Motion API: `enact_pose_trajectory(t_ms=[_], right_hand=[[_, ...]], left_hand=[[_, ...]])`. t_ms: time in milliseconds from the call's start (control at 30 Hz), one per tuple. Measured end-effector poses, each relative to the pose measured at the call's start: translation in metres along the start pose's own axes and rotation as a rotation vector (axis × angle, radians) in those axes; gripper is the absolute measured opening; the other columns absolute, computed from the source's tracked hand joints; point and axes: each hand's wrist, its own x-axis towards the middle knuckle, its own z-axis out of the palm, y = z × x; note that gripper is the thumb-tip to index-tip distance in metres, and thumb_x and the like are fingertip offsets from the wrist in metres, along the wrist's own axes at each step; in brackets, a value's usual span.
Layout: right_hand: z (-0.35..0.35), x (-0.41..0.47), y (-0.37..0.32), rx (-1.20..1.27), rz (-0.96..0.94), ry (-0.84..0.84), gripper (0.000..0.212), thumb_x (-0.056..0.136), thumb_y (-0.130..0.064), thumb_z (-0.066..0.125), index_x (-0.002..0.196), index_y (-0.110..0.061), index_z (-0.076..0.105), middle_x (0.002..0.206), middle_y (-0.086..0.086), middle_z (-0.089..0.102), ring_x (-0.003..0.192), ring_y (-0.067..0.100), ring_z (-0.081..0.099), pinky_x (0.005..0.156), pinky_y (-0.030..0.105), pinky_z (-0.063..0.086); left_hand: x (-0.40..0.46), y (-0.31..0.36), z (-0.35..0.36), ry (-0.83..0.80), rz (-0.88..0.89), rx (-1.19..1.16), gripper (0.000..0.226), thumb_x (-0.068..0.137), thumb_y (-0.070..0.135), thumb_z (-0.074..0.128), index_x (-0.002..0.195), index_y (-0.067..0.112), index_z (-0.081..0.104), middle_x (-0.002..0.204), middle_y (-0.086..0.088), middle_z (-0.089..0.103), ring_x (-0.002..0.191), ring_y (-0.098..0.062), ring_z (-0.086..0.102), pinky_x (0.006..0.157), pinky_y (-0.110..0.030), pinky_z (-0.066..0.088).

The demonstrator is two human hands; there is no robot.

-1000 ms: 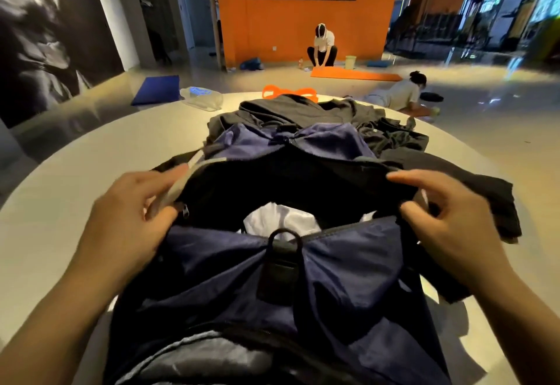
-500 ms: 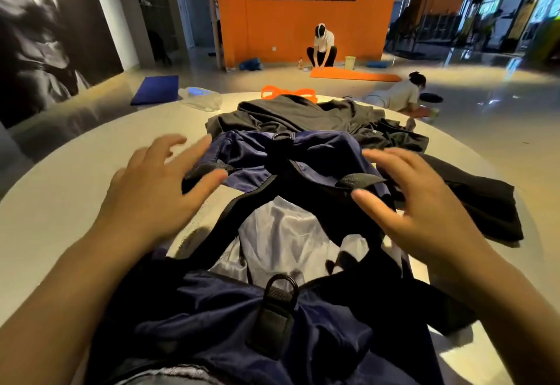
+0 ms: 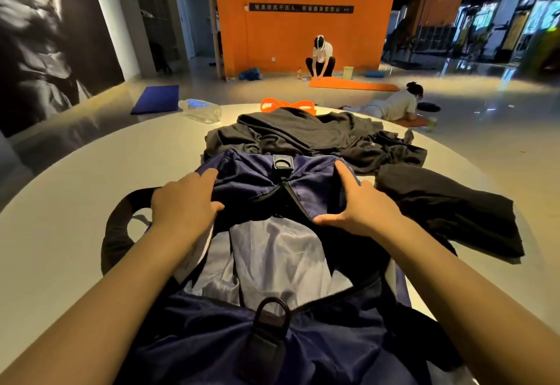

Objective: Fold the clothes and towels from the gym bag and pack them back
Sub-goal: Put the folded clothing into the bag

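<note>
Navy gym bag (image 3: 257,178) lies open, centre of round table (image 3: 75,203), pale lining showing near. Left hand (image 3: 181,206) and right hand (image 3: 360,206) press far end of bag, fingers spread wide, straight. Black clothes (image 3: 303,133) piled just beyond bag; another black garment (image 3: 448,203) right. Dark sign (image 3: 301,8) on orange wall: writing too small to read. Plastic bottle (image 3: 200,109) far left: blue label unreadable.

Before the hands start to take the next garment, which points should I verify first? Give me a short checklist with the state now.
1. Gym bag unzipped and mouth open: ok.
2. Left hand free of any garment: ok, it only presses the bag's far flap.
3. Right hand free: ok, same flap.
4. Black clothes lying beyond the bag, unfolded: ok.
5. Bag already emptied: cannot tell; grey lining shows.
</note>
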Motion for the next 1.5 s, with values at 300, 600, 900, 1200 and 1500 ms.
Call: enact_pose_trajectory(t_ms=[300,600,900,1200,1500], right_hand=[[-0.039,-0.011,0.004,-0.130,-0.096,0.100,0.084,0.089,-0.018,0.059,0.150,-0.037,0.005,0.115,0.015,0.058,0.090,0.033,0.058,0.070,0.040,0.050],[-0.033,-0.029,0.019,-0.154,-0.088,0.178,0.045,0.097,-0.029,0.050,0.139,-0.038,0.040,0.133,0.002,0.056,0.115,0.026,0.054,0.088,0.040,0.048],[-0.014,-0.033,0.084,0.153,-0.095,0.543,0.037,0.096,-0.040,0.048,0.128,-0.025,0.057,0.119,0.002,0.059,0.106,0.020,0.055,0.090,0.041,0.047],[-0.003,-0.013,0.193,-0.090,0.242,0.180,0.070,0.090,-0.053,0.053,0.149,-0.030,0.024,0.147,0.003,0.041,0.131,0.026,0.043,0.107,0.047,0.037],[-0.020,-0.054,0.213,0.075,0.156,0.212,0.034,0.094,-0.022,0.057,0.127,-0.027,0.058,0.127,0.003,0.060,0.117,0.024,0.053,0.109,0.048,0.033]], left_hand=[[-0.002,-0.034,-0.037,0.412,0.142,0.003,0.019,0.090,0.025,0.063,0.106,0.015,0.066,0.091,-0.014,0.064,0.073,-0.043,0.061,0.054,-0.033,0.027],[-0.004,-0.041,-0.015,0.292,0.052,-0.004,0.022,0.096,0.038,0.050,0.107,0.027,0.065,0.099,-0.003,0.065,0.089,-0.028,0.061,0.058,-0.031,0.031],[-0.016,-0.018,-0.030,0.428,0.223,-0.137,0.028,0.081,0.036,0.072,0.099,0.014,0.072,0.090,-0.010,0.066,0.079,-0.037,0.060,0.054,-0.036,0.046],[-0.020,0.106,-0.039,0.179,0.502,-0.480,0.053,0.081,0.063,0.038,0.112,0.030,0.065,0.107,0.010,0.061,0.100,-0.014,0.056,0.077,-0.036,0.050],[-0.033,0.186,-0.063,0.057,0.754,-0.664,0.026,0.096,0.043,0.049,0.114,0.030,0.064,0.110,0.014,0.060,0.097,-0.005,0.055,0.081,-0.023,0.044]])
